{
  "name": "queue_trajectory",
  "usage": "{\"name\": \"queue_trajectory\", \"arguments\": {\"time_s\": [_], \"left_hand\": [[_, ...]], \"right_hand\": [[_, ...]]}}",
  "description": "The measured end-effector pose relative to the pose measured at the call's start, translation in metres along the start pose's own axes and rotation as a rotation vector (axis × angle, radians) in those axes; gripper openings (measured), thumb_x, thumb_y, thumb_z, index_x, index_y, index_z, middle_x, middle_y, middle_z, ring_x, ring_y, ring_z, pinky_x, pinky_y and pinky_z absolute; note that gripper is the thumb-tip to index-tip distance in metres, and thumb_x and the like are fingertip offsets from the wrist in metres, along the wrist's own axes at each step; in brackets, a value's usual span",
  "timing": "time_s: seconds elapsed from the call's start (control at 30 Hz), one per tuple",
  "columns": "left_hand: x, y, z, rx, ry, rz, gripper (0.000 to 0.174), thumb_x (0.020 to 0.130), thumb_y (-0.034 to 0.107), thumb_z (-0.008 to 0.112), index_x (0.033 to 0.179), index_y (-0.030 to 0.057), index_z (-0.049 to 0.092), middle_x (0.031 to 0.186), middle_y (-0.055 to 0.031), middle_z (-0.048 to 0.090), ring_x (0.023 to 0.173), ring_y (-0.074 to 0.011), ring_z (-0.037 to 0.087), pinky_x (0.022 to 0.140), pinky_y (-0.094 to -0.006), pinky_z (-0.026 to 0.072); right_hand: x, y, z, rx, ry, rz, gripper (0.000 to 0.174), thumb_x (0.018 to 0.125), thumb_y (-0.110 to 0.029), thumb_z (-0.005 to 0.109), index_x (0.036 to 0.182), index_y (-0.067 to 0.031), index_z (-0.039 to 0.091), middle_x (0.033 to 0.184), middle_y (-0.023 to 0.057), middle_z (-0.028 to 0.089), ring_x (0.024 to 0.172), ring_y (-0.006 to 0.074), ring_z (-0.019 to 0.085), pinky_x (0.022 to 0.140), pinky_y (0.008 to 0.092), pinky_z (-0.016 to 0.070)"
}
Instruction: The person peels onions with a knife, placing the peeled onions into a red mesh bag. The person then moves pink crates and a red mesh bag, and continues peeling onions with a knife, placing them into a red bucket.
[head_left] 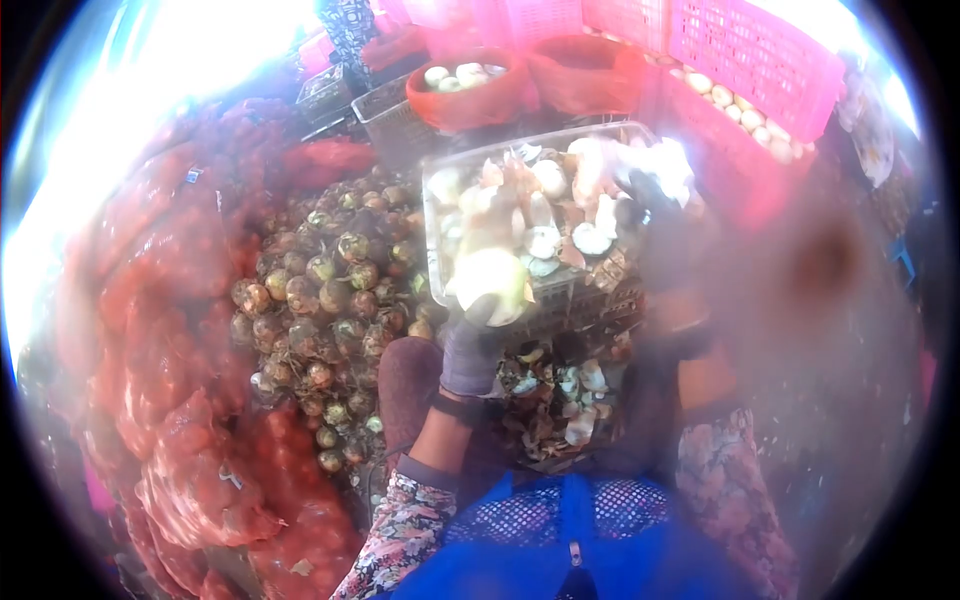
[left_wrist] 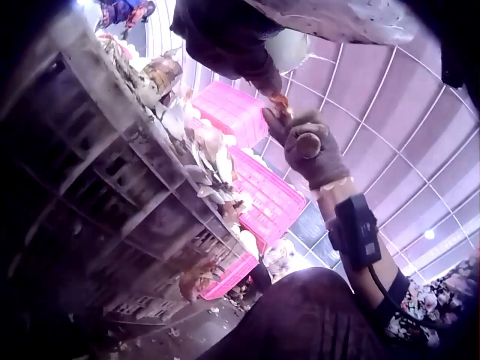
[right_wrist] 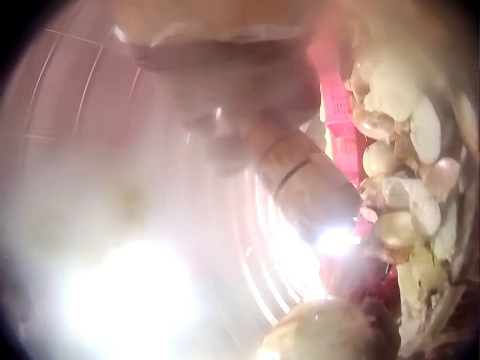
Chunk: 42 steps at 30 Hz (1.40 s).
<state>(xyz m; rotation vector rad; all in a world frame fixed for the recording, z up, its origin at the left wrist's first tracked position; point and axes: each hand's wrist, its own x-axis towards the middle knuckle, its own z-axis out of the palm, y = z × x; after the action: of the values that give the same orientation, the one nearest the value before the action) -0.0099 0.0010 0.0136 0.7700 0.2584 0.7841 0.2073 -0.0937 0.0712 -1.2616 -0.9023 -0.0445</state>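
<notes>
In the head view my gloved left hand [head_left: 470, 350] holds a peeled white onion [head_left: 490, 285] at the near left edge of a clear tray [head_left: 433, 235]. The left wrist view shows this onion [left_wrist: 289, 51] in the dark glove [left_wrist: 232, 45]. My gloved right hand [left_wrist: 311, 150] is curled round what looks like a round handle [left_wrist: 307, 144]; its fingertips are close to a brown scrap [left_wrist: 281, 105] beside my left hand. Glare and blur hide much of the right hand in the head view. An onion [right_wrist: 319, 330] shows low in the right wrist view.
Peeled onions and skins fill the tray, which sits on a dark crate [head_left: 570, 312]. Unpeeled onions [head_left: 330, 290] are piled at left beside red net sacks [head_left: 190, 400]. Red baskets [head_left: 465, 100] and pink crates [head_left: 750, 60] stand behind. Skins [head_left: 580, 400] lie below the tray.
</notes>
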Motion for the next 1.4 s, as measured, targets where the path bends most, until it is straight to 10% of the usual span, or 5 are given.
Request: {"name": "queue_trajectory", "arguments": {"time_s": [0.6,0.87,1.07,1.23,1.4], "left_hand": [[0.007,0.005,-0.027,-0.343,-0.128,0.021,0.069,0.089,0.029,0.067,0.142,0.0023,0.032,0.137,-0.0198,0.045,0.128,-0.0364,0.046,0.101,-0.0528,0.0472],[0.01,0.002,-0.016,-0.159,-0.106,0.081,0.059,0.093,0.032,0.059,0.14,0.0057,0.034,0.142,-0.0141,0.041,0.132,-0.0293,0.042,0.104,-0.0476,0.0453],[0.011,-0.011,-0.022,0.644,0.007,0.258,0.054,0.092,0.026,0.059,0.136,0.0036,0.038,0.133,-0.0123,0.05,0.123,-0.0227,0.051,0.094,-0.0373,0.0497],[0.004,-0.019,-0.022,-0.154,-0.061,-0.094,0.082,0.083,0.055,0.068,0.141,0.0061,0.038,0.133,-0.0128,0.051,0.119,-0.0264,0.052,0.101,-0.0404,0.0447],[0.005,0.009,-0.004,0.246,-0.089,0.152,0.072,0.073,0.032,0.077,0.129,-0.003,0.048,0.111,-0.0112,0.062,0.099,-0.0204,0.062,0.087,-0.0336,0.0518]], "right_hand": [[-0.047,0.01,0.014,0.276,-0.336,0.718,0.025,0.09,-0.02,0.063,0.109,-0.0035,0.062,0.073,0.0054,0.067,0.046,0.0088,0.054,0.037,0.0195,0.0406],[-0.043,0.049,0.019,0.028,-0.145,0.125,0.037,0.09,-0.024,0.061,0.121,-0.0036,0.06,0.077,0.0057,0.068,0.045,0.0096,0.056,0.035,0.0192,0.0394],[-0.05,-0.04,0.036,-0.048,-0.511,0.588,0.045,0.092,-0.025,0.056,0.131,-0.0032,0.052,0.084,0.0047,0.065,0.055,0.0076,0.057,0.045,0.0207,0.0445],[-0.076,-0.033,0.055,0.201,-0.604,0.659,0.049,0.088,-0.006,0.053,0.137,-0.0065,0.05,0.087,0.0076,0.066,0.052,0.0084,0.06,0.042,0.0201,0.0476],[-0.07,-0.034,0.043,0.119,-0.585,0.537,0.05,0.085,-0.002,0.05,0.135,-0.0052,0.051,0.091,0.0107,0.067,0.056,0.0127,0.063,0.048,0.0257,0.0505]]}}
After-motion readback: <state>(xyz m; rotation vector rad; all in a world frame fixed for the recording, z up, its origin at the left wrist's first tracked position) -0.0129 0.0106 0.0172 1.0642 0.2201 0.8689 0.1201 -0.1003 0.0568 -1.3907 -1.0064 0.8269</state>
